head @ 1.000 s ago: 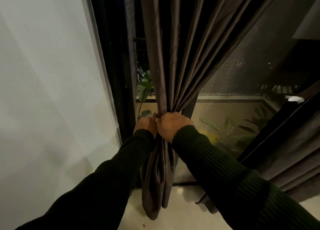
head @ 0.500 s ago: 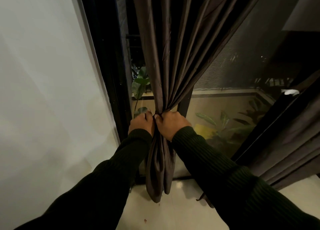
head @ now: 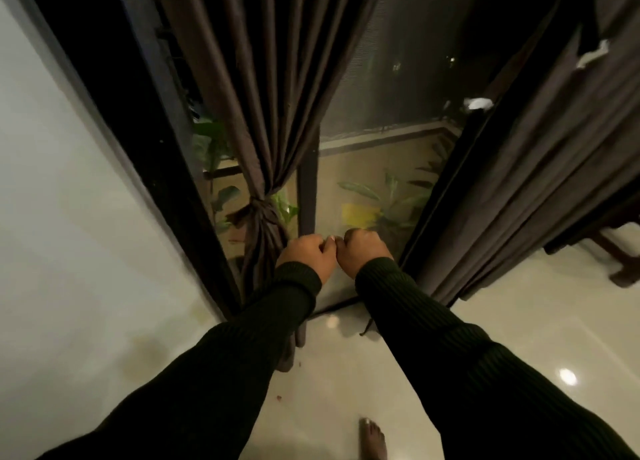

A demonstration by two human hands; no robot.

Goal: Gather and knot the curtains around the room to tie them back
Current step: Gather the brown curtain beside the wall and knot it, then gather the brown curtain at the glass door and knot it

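A: Left hand (head: 306, 257) and right hand (head: 363, 251) are curled, holding nothing, clear of the knotted curtain (head: 263, 213) at ten o'clock.

B: That knot (head: 260, 206) looks small; slippery folds might work loose.

A: The ungathered curtain (head: 540, 168) waits at two o'clock.

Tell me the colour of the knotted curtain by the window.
Dark brown, with a slight sheen; the knotted curtain shows best in the head view.
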